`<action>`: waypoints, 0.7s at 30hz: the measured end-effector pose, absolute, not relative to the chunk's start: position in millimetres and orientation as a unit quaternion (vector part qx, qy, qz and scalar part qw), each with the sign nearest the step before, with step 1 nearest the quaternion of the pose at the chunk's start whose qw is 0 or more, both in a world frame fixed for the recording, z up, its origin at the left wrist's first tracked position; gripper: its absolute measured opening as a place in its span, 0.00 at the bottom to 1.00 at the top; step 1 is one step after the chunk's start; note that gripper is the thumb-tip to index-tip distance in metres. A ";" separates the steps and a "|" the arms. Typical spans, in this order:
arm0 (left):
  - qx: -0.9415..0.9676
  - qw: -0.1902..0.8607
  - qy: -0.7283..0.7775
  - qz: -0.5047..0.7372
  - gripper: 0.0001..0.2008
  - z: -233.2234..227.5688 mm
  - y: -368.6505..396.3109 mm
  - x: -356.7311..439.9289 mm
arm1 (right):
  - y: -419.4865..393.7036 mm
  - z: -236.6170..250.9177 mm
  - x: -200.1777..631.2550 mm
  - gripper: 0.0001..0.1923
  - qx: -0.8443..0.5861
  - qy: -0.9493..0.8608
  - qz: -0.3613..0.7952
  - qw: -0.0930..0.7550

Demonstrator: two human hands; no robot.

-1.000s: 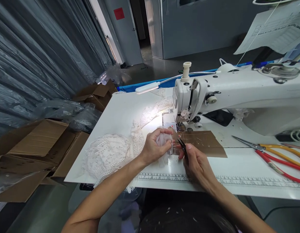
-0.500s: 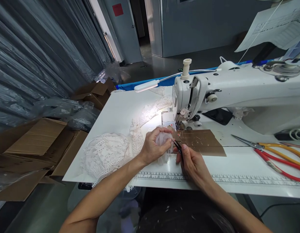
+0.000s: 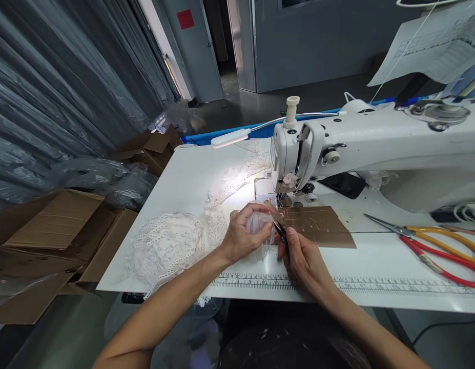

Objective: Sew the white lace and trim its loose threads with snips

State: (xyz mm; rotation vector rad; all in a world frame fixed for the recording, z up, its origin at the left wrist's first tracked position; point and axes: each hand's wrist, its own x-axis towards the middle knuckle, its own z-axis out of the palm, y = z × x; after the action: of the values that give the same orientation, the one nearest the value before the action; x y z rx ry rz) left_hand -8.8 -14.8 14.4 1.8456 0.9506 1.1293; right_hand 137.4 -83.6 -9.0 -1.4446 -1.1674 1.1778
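My left hand [image 3: 247, 228] is closed around a bunched piece of sheer white fabric [image 3: 258, 221], held above the table's front part. Loose folds of it hang below my fingers. In my right hand [image 3: 304, 256] is a small dark tool, which looks like thread snips [image 3: 280, 232]; its tips meet the fabric's right edge by my left fingertips. Whether the blades are parted is too small to tell. Just behind both hands is the needle area of a white sewing machine [image 3: 294, 148]. A brown cardboard piece [image 3: 317, 225] lies beyond my right hand.
White lace [image 3: 168, 246] is heaped left of my forearm, with a strip running toward the machine. Large scissors [image 3: 425, 241] with red and orange handles lie at right. A ruler strip [image 3: 237, 281] follows the table's front edge. Open cardboard boxes [image 3: 56, 220] stand on the left.
The view has shifted slightly. Both hands keep nearly the same pose, with the tool's tips still at the fabric's edge.
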 end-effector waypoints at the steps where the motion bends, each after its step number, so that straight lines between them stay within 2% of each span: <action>1: 0.719 0.384 0.373 0.442 0.11 14.3 -15.7 -8.5 | -82.8 -9.6 137.1 0.29 -0.583 -0.471 0.479 0.457; 15: 0.688 0.439 0.375 0.439 0.13 15.8 -21.6 -6.6 | -80.8 -7.8 130.6 0.28 -0.571 -0.441 0.485 0.495; 21: 0.700 0.413 0.386 0.437 0.14 16.3 -21.7 -7.3 | -77.8 -5.0 123.9 0.28 -0.563 -0.424 0.479 0.524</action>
State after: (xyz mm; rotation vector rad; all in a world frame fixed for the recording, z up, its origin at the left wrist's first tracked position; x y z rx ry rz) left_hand -7.3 -21.7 16.3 1.7592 0.9702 1.0986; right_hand 123.9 -77.8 -5.0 -1.3465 -1.0149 1.1464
